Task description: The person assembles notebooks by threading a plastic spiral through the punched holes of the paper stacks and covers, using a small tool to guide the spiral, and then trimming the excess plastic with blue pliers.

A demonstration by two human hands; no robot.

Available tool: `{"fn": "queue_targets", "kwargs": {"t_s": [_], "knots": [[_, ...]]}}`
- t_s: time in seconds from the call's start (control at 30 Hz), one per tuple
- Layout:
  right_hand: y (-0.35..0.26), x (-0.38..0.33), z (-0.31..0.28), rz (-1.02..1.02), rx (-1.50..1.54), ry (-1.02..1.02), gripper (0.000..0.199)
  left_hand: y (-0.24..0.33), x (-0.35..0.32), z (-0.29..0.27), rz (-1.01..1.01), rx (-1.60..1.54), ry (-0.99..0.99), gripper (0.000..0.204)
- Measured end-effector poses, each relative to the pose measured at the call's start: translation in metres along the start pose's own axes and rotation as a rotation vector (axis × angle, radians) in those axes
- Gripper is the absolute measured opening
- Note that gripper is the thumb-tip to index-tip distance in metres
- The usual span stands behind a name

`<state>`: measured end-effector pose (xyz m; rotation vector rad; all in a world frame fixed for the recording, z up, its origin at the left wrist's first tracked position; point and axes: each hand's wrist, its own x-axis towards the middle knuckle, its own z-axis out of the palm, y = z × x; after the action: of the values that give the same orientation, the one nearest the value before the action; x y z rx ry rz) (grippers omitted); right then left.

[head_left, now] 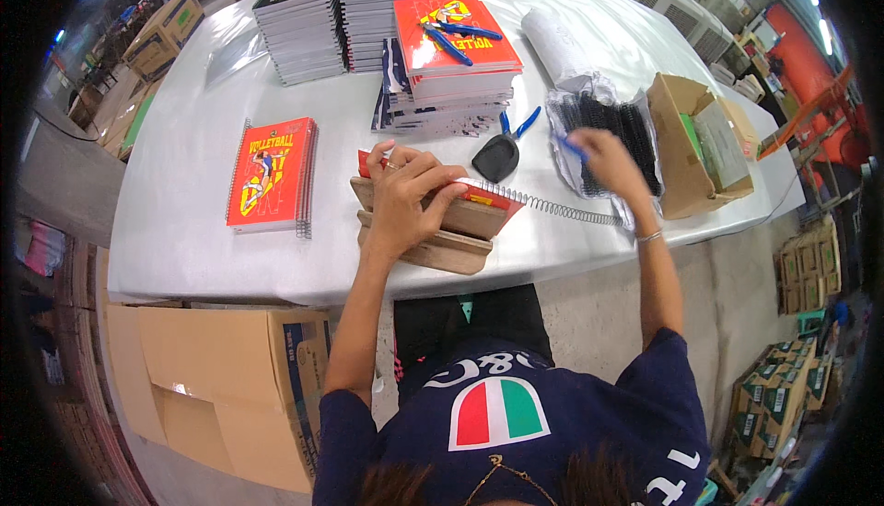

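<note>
My left hand (405,195) is closed on a red notebook (488,197), which stands upright in a slotted wooden block (442,253). A loose spiral coil (571,211) runs from the notebook's top edge out to the right. My right hand (608,165), smeared by motion, is closed around a blue tool (571,149) too blurred to name. Below that hand lies a bundle of black coils (626,138) in white wrapping. Beside the notebook are blue-handled pliers (523,123), with their head hidden by a black rounded piece (495,158).
A bound red notebook (272,174) lies on the white table (175,221) at the left. Tall notebook stacks (299,32) stand at the back, and blue pliers (451,41) rest on a red pile (460,64). An open cardboard box (686,156) sits at the right.
</note>
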<state>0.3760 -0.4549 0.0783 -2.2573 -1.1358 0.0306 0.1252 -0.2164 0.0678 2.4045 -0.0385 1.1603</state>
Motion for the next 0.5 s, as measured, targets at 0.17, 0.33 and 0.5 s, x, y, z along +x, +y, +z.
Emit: {"fn": "queue_targets", "kwargs": {"t_s": [0.17,0.33,0.5], "knots": [[-0.008,-0.024,0.074,-0.038,-0.248,0.008,0.027,0.009,-0.006,-0.006,-0.059,0.035,-0.005,0.011],[-0.037,-0.003,0.108,-0.295,-0.057,0.017,0.046,0.015,-0.007,-0.01,-0.103,0.094,-0.06,0.024],[-0.017,0.006,0.134,-0.252,0.024,-0.034,0.058,0.032,-0.007,-0.01,-0.177,0.173,0.004,0.032]]}}
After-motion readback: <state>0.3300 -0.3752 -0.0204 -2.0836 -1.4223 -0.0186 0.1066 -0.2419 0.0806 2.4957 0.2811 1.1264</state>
